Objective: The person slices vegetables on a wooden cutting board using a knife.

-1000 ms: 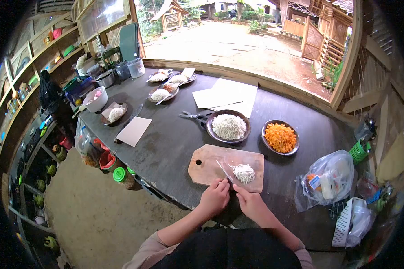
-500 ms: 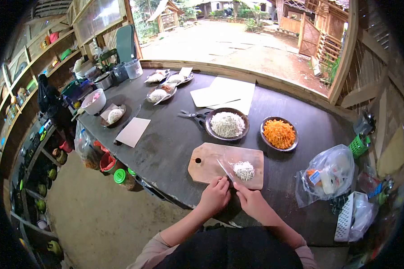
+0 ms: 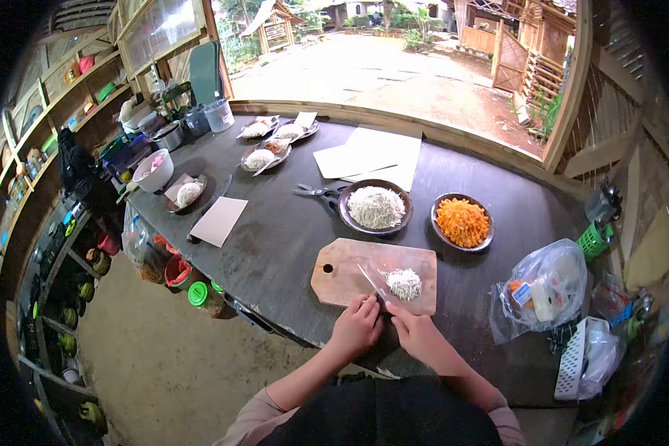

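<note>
Closed around the base of what looks like a knife (image 3: 375, 281), my right hand (image 3: 426, 340) rests at the near edge of a wooden cutting board (image 3: 338, 279). The pale, thin blade points up and left across the board. Beside it, my left hand (image 3: 357, 325) is curled at the same edge, close to the blade; whatever its fingers hold is hidden. A small heap of white shreds (image 3: 404, 284) lies right of the blade. Behind the board stand a dark bowl of white shreds (image 3: 376, 207) and a bowl of orange shreds (image 3: 462, 221).
Scissors (image 3: 316, 192) lie left of the white bowlful, with paper sheets (image 3: 379, 156) behind. Plates with white mounds (image 3: 260, 158) stand farther back. A plastic bag (image 3: 544, 286) and white basket (image 3: 571, 364) are at right. Another person (image 3: 82, 171) stands at far left.
My hands and the blade hold nearly the same place on the board. The person at far left has shifted slightly.
</note>
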### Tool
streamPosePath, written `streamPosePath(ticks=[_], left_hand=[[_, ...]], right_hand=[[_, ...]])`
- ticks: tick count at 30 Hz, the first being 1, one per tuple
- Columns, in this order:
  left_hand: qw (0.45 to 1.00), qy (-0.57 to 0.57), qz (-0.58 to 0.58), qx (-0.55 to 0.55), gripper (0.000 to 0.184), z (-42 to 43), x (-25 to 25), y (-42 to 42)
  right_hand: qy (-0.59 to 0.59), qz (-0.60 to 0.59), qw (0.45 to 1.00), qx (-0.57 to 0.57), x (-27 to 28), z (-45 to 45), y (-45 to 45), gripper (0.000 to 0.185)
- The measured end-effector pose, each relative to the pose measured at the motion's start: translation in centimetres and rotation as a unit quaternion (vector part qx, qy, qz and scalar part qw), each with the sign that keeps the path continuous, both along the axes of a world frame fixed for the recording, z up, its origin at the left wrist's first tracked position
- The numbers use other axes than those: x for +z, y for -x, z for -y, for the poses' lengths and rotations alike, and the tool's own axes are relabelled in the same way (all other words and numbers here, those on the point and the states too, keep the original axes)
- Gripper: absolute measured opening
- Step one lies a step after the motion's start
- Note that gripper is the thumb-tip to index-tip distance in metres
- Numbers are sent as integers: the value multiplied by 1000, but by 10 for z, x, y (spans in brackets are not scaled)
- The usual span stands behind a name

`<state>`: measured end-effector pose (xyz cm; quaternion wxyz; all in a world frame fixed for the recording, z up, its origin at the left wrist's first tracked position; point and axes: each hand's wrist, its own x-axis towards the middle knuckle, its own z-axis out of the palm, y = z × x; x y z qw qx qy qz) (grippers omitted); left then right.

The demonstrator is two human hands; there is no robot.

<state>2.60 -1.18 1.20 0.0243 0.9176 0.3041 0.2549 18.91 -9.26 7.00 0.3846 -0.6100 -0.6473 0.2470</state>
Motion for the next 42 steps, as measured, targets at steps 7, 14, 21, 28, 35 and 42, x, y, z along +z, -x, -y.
streamPosePath(ticks=[7,14,21,28,35,42], left_hand=[[1000,-3,12,-1,41,2,3,-1],[1000,5,21,-10,38,3,6,0],[999,13,32,-5,36,3,10,-1],[1000,-13,15,-6,33,-1,-1,-1],[999,-50,-3,-8,33,-1,0,1],[999,-10,36,-3,31,0,-2,-1]], right_hand=[[42,27,999,-9,2,-4,3,31],[24,18,1000,-6,-1,-4,5,31],[-14,14,1000,3,-11,-6,-2,31],[24,9,1000,10,-1,0,-2,32],[-3,2,1000,13,-8,-1,-2,32],[-13,36,999,0,-8,-5,4,31]])
